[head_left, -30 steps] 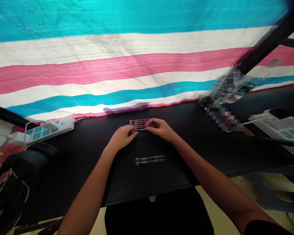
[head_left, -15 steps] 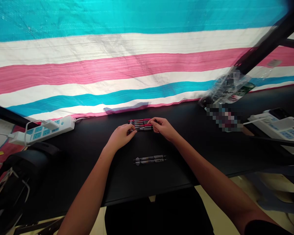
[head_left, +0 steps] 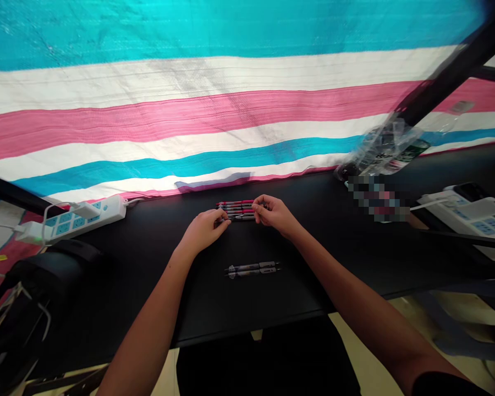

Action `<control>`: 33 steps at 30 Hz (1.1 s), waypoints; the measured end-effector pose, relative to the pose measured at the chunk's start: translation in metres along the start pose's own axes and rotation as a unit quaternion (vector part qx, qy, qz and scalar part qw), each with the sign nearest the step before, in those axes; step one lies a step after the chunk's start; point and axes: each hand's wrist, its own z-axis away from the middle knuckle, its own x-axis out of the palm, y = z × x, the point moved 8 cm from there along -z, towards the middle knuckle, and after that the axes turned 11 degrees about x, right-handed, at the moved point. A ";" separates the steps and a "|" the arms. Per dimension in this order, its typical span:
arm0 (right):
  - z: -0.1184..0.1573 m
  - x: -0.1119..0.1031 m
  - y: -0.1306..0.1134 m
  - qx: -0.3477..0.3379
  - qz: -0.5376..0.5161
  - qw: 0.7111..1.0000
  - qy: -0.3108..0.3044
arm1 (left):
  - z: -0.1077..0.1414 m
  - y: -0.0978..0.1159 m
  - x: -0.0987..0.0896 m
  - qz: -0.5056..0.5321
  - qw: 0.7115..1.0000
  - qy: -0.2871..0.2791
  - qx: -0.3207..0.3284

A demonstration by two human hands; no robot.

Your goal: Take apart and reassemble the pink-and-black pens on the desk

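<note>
A row of pens (head_left: 236, 208), some with red parts and some grey and black, lies side by side at the far middle of the table. At its left end my left hand (head_left: 206, 226) is closed, thumb and fingers pinching the tip end of the nearest grey pen (head_left: 244, 218). My right hand (head_left: 274, 212) is closed at the row's right end, its curled fingers around that pen's other end. Fingers hide both ends of several pens. Closer to me, two grey-and-black pens (head_left: 252, 269) lie together, touched by neither hand.
A white power strip (head_left: 114, 209) with plugs stands at the left, behind a dark object (head_left: 72, 258). Plastic bottles (head_left: 390, 148) in clear wrapping and a blurred-out item (head_left: 379, 201) are at the right. Another power strip (head_left: 478, 220) sits farther right. A striped sheet (head_left: 231, 115) hangs behind the black table (head_left: 148, 308).
My right hand has shifted very slightly at the right end of the row, its fingers a little to the right. My left hand and the two nearer pens stay in place.
</note>
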 end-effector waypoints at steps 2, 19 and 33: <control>-0.001 -0.003 0.001 -0.005 0.011 1.000 0.013 | 0.000 0.000 0.000 -0.001 1.000 -0.001 -0.001; 0.001 0.002 -0.002 -0.008 -0.020 0.999 -0.030 | 0.001 -0.001 -0.001 0.001 1.000 0.000 -0.003; -0.001 -0.005 -0.002 -0.051 0.077 0.996 0.007 | 0.000 -0.001 0.000 0.003 1.000 -0.002 -0.007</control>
